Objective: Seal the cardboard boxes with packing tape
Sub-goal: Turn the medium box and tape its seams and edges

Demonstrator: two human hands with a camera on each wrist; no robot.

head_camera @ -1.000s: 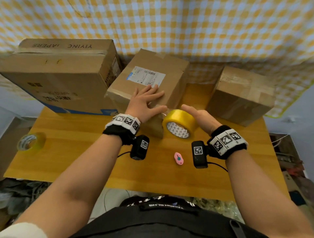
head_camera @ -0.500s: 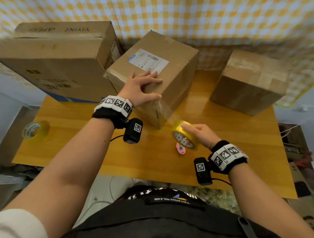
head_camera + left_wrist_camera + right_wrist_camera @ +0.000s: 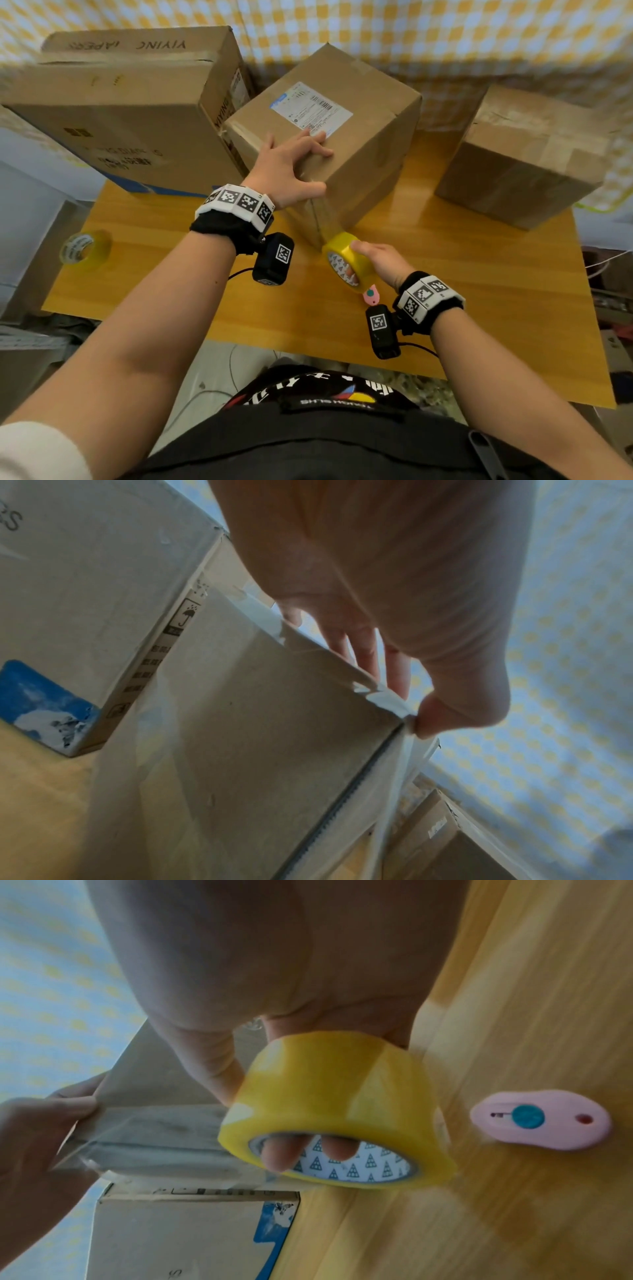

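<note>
The middle cardboard box [image 3: 363, 154], with a white label on top, stands corner-on to me. My left hand [image 3: 291, 168] lies flat on its top. The thumb [image 3: 435, 721] presses the tape end at the near top corner. My right hand [image 3: 376, 262] grips a yellow tape roll [image 3: 346, 263], with fingers through its core [image 3: 294, 1153]. It holds the roll low by the box's near bottom corner. A clear strip of tape [image 3: 154, 1139] runs from the roll up the box's near face to my left thumb.
A large box [image 3: 120, 113] stands at the back left and a taped box [image 3: 524, 161] at the back right of the wooden table [image 3: 479, 291]. A pink cutter [image 3: 371, 297] lies just beside the roll. A second tape roll [image 3: 84, 248] sits at the left edge.
My right hand has drawn the roll from beside the box's top corner down to table level, paying tape out along the near face. My left hand has stayed on the box top.
</note>
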